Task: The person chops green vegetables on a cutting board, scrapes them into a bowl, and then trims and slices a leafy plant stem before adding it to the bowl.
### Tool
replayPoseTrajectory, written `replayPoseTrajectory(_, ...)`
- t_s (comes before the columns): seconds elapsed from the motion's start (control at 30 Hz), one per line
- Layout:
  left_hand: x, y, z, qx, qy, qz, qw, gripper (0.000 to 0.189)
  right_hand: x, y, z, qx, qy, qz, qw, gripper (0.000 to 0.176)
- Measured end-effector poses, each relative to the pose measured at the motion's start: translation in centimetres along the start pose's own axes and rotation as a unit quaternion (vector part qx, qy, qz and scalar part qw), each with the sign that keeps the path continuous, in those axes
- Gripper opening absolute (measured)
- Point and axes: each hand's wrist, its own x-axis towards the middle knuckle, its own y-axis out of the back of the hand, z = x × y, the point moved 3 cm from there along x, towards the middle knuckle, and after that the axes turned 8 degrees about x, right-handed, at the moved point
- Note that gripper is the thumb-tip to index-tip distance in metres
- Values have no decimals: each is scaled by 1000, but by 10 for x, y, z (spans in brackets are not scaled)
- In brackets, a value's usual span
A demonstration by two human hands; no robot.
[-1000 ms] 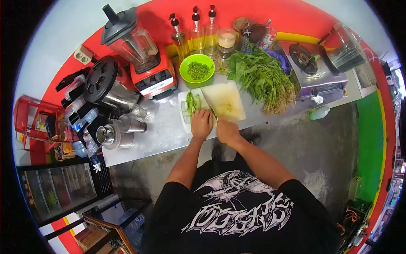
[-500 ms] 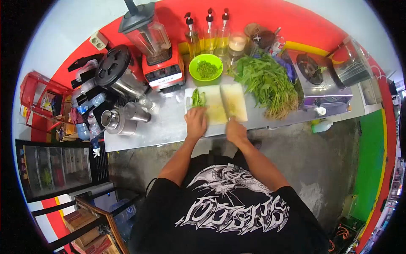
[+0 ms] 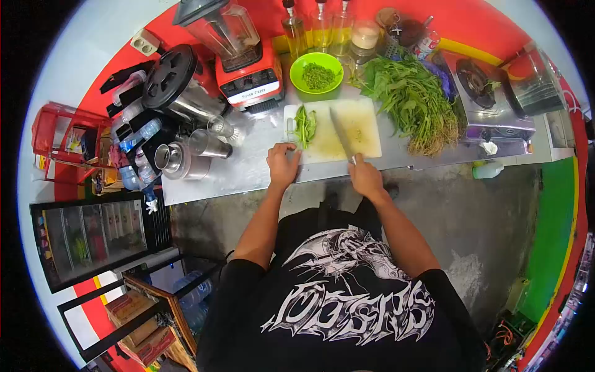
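Observation:
A white cutting board (image 3: 369, 118) lies on the metal counter with a small bunch of green stems (image 3: 304, 127) at its left side. My right hand (image 3: 366, 178) is closed round the handle of a knife (image 3: 340, 134), whose blade rests across the board, tip pointing away. Small chopped bits lie right of the blade. At the board's lower left corner, my left hand (image 3: 284, 165) touches the counter edge with curled fingers; whether it holds anything is hidden. Behind the board stands a green bowl (image 3: 299, 88) with chopped greens in it.
Leafy greens with roots (image 3: 421, 105) lie right of the board, beside a gas stove (image 3: 496, 127). A red blender (image 3: 250, 80), steel cups (image 3: 211, 144) and a large lidded pot (image 3: 186, 93) stand to the left. Pump bottles (image 3: 321, 31) line the back.
My left hand has moved off the stems and back to the board's corner. The knife now lies tilted over the board, and the view has shifted slightly.

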Motion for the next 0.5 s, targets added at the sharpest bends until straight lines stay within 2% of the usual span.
replayPoseTrajectory(0.03, 2, -1, 1, 0, 7, -6, 1000, 23, 1, 2, 4, -1, -1, 0, 1000, 39)
replayPoseTrajectory(0.1, 8, -3, 6, 20, 11, -7, 1000, 20, 2, 12, 12, -12, -61, 36, 997, 37)
replayPoseTrajectory(0.2, 12, -6, 6, 49, 24, -20, 998, 15, 4, 23, 11, -42, -62, 68, 995, 35)
replayPoseTrajectory(0.27, 12, -6, 0, -3, -5, 39, 999, 12, 2, 28, 5, -38, -63, 73, 995, 32)
replayPoseTrajectory(0.37, 9, 10, 2, -24, 3, 63, 998, 12, -3, 27, 7, -58, -59, 35, 996, 32)
replayPoseTrajectory(0.5, -3, 37, 19, -83, 10, 76, 994, 9, -4, 28, 28, -27, -104, 67, 992, 35)
